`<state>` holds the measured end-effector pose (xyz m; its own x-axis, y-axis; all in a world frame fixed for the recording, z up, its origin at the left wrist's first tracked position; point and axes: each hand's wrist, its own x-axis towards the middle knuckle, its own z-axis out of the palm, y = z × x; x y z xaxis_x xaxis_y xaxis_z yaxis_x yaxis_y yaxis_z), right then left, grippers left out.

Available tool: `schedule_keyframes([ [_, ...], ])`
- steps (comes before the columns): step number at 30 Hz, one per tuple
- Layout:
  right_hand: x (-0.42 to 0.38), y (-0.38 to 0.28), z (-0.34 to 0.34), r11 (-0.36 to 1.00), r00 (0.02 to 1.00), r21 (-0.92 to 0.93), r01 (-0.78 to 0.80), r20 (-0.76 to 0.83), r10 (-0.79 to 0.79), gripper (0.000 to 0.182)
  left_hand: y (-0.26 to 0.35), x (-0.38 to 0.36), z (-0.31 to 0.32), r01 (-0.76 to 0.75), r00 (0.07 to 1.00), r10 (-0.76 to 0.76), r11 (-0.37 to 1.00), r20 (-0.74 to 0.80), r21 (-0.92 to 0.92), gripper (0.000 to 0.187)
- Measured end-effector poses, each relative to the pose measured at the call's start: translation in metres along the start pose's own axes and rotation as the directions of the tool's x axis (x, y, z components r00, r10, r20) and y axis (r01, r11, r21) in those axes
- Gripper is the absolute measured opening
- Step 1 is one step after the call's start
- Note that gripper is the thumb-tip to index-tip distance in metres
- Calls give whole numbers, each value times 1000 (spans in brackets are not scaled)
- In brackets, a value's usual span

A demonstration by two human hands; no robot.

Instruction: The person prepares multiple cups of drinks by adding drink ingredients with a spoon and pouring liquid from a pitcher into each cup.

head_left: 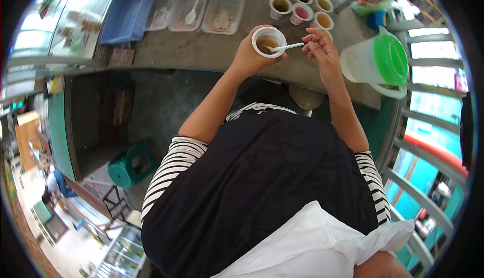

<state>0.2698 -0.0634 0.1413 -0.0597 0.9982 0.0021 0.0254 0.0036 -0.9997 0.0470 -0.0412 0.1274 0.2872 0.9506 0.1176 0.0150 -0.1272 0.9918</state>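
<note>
Near the counter's front edge, my left hand point(247, 56) is wrapped round a white cup point(255, 40) with brownish liquid in it. A white plastic spoon point(290, 47) rests in the cup, its handle sticking out to the right. Beside the handle's end is my right hand point(322, 53), fingers curled and partly spread; whether they touch the spoon is too small to tell. Just behind it stand several cups of red, yellow and dark liquid, among them a red one point(301, 13) and a yellow one point(323, 21).
A pitcher with a green lid point(390, 58) is at the counter's right end. Clear trays point(223, 14), one with a spoon point(191, 16), and a blue basket point(127, 13) are at the back left. A green stool point(132, 163) stands below, left.
</note>
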Motion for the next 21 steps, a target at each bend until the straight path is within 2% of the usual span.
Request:
schedule_keyframes([
  [2, 24, 9, 17, 998, 999, 42, -54, 1, 54, 32, -9, -11, -21, 20, 996, -19, 1000, -91, 14, 67],
  [7, 98, 27, 93, 997, 988, 9, -81, 133, 79, 25, -21, -35, -83, 40, 968, -20, 996, -249, 77, 63],
  [9, 136, 46, 133, 982, 957, -93, 163, 259, -134, 23, -21, -43, -110, 17, 953, -1, 999, -304, 48, 61],
  [10, 154, 54, 154, 984, 955, -86, 154, 270, -126, 23, -26, -48, -125, 45, 942, -17, 996, -335, 78, 61],
  [12, 190, 70, 196, 838, 884, -351, 417, 371, -284, 23, -23, -54, -153, 69, 934, -42, 996, -355, 62, 61],
  [13, 207, 76, 213, 842, 882, -342, 416, 378, -282, 23, -22, -56, -169, 75, 930, -54, 996, -364, 44, 61],
  [15, 235, 88, 244, 569, 795, -595, 568, 575, -193, 26, -30, -61, -201, 100, 932, -85, 995, -352, 27, 63],
  [16, 245, 95, 258, 421, 836, -747, 514, 547, -51, 26, -36, -64, -217, 121, 937, -112, 993, -331, 6, 65],
  [17, 251, 94, 266, 425, 835, -744, 515, 548, -52, 26, -41, -66, -232, 141, 941, -139, 990, -308, -16, 66],
  [19, 262, 91, 271, -12, 847, -849, 529, 527, 76, 24, -52, -73, -255, 188, 930, -168, 982, -327, 31, 67],
  [21, 273, 103, 270, -50, 861, -860, 508, 506, 40, 19, -59, -74, -276, 236, 920, -198, 969, -339, 74, 68],
])
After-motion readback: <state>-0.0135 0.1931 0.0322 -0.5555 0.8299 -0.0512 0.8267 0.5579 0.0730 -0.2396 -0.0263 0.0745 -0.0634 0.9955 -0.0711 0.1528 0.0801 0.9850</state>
